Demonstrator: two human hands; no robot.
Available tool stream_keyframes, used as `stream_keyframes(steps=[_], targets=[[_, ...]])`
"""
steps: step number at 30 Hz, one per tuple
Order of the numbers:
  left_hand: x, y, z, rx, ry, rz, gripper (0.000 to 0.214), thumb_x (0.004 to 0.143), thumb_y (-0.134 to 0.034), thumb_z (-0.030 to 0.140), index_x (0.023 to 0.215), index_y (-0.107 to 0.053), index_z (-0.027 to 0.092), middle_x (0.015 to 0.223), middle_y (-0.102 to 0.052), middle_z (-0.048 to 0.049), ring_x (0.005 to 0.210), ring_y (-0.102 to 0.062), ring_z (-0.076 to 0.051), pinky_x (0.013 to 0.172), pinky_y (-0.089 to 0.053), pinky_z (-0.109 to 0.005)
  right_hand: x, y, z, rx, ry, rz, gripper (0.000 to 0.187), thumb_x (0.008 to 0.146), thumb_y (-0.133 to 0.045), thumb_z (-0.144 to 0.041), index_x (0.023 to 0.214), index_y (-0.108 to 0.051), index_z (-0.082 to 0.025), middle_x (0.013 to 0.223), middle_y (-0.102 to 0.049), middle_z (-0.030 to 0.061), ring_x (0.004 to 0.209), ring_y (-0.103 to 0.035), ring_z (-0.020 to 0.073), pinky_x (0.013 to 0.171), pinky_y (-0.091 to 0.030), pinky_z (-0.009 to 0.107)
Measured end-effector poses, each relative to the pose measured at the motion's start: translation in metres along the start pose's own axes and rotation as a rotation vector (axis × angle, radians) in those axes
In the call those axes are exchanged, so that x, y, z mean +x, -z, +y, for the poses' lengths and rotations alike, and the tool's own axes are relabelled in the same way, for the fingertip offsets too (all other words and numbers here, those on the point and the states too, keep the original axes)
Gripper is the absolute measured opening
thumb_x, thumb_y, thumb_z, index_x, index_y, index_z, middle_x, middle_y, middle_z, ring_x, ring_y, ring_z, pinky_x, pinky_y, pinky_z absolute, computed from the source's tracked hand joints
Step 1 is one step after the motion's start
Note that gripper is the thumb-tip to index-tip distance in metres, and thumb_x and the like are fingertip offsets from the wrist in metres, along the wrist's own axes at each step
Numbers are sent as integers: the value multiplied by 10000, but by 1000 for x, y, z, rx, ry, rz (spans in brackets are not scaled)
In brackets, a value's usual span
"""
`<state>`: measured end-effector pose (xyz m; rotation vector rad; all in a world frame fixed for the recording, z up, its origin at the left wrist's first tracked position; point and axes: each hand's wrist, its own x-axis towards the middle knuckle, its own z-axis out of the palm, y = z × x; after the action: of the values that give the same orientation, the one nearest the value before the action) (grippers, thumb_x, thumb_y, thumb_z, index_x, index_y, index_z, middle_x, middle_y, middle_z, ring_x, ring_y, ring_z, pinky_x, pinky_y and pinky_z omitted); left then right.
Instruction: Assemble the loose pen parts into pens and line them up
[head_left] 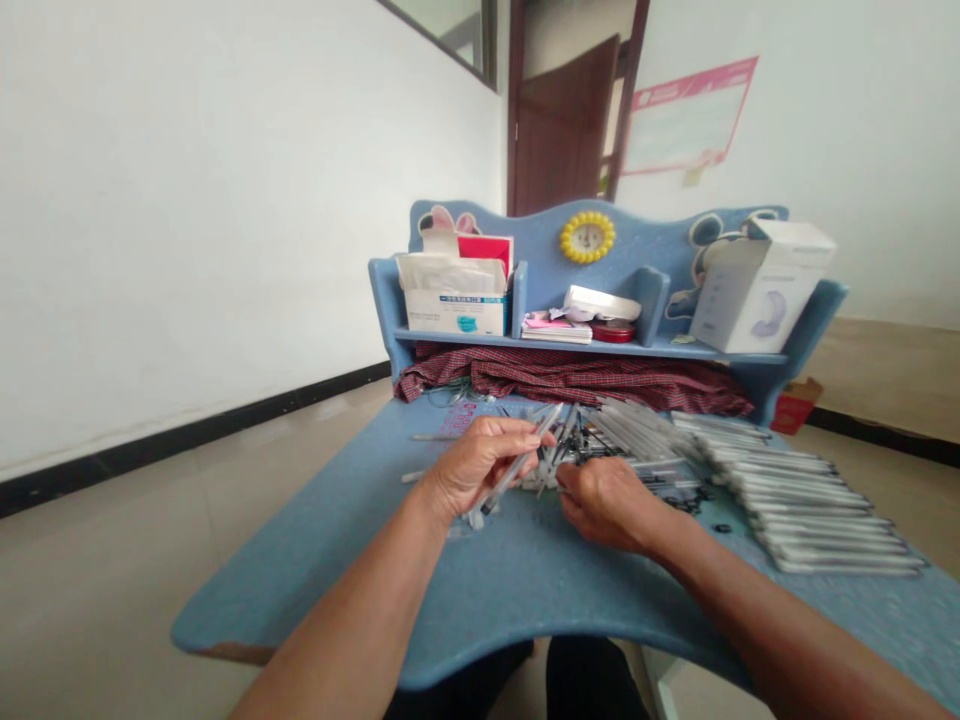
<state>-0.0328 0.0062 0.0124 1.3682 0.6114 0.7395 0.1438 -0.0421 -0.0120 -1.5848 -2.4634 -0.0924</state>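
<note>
A clear pen barrel slants between the thumb and fingers of my left hand, its dark end low near the table. My right hand is closed, knuckles up, beside the heap of loose pen parts; whatever its fingers pinch is hidden. In the heap lie black pieces and thin sticks. Behind it fans a bundle of clear pen tubes. Several small black caps are scattered right of my right hand. A thick stack of pens covers the table's right side.
The blue table has a raised back shelf. On the shelf stand a mask box, a white round item, a red tin and a white carton. A plaid cloth lies underneath. Walls flank the table.
</note>
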Motion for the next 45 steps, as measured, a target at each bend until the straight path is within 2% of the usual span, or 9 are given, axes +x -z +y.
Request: stream_keyframes(steps=[2, 4, 6, 8, 11, 15, 25, 36, 45], targets=[[-1, -1, 1, 52, 35, -22, 328, 653, -669, 306, 875, -670, 63, 489, -538, 5, 372, -369, -35, 370, -192, -164, 0, 7, 12, 370, -86, 114, 129, 781, -468, -205, 736, -575, -150, 552, -629, 51, 479, -570, 140, 468, -369, 214], [-1, -2, 1, 99, 60, -47, 340, 649, -667, 315, 879, -678, 65, 487, -539, 3, 365, -347, -29, 368, -160, -168, 2, 14, 24, 866, -167, 221, 123, 784, -488, -260, 716, -536, -168, 446, -562, -16, 341, -452, 92, 370, -304, 186], [-2, -4, 2, 144, 64, -84, 334, 651, -660, 318, 872, -687, 69, 478, -531, 6, 361, -324, -23, 370, -139, -173, 4, 18, 30, 1306, -192, 320, 141, 777, -524, -309, 720, -510, -180, 415, -552, -42, 271, -383, 75, 312, -270, 176], [-2, -5, 2, 187, 60, -109, 320, 657, -652, 320, 857, -694, 73, 476, -527, 8, 362, -309, -21, 373, -132, -178, 6, 19, 31, 1585, -162, 391, 156, 759, -564, -319, 718, -503, -181, 438, -588, -33, 260, -406, 81, 297, -295, 179], [-1, -7, 2, 207, 69, -115, 313, 655, -653, 324, 845, -692, 78, 483, -531, 8, 362, -302, -22, 368, -136, -181, 8, 14, 25, 1775, -121, 375, 159, 762, -582, -306, 716, -507, -174, 471, -624, -9, 280, -469, 102, 308, -358, 192], [0, -8, 0, 174, 81, -112, 322, 639, -666, 336, 832, -679, 78, 480, -524, 16, 352, -298, -17, 355, -135, -177, 9, 9, 17, 1854, -102, 352, 184, 769, -596, -310, 693, -501, -172, 478, -626, -9, 292, -489, 109, 304, -389, 199], [0, -8, -3, 153, 75, -127, 270, 686, -636, 305, 842, -657, 86, 495, -524, 22, 353, -298, -15, 353, -146, -168, 11, 4, 15, 1890, -133, 410, 184, 788, -592, -297, 689, -522, -158, 457, -595, -28, 304, -472, 90, 342, -396, 196], [2, -16, -7, 127, 19, -43, 252, 700, -628, 314, 822, -638, 94, 518, -533, 23, 368, -324, -17, 377, -164, -174, 11, 5, 11, 1840, -155, 471, 214, 775, -597, -336, 679, -492, -176, 442, -571, -41, 293, -442, 79, 337, -378, 193], [3, -16, -7, 245, 8, -13, 242, 697, -610, 316, 789, -660, 97, 510, -507, 23, 419, -360, -50, 423, -201, -193, 8, 6, 23, 1630, -167, 344, 145, 732, -583, -284, 750, -482, -181, 482, -632, -10, 286, -472, 104, 308, -361, 192]])
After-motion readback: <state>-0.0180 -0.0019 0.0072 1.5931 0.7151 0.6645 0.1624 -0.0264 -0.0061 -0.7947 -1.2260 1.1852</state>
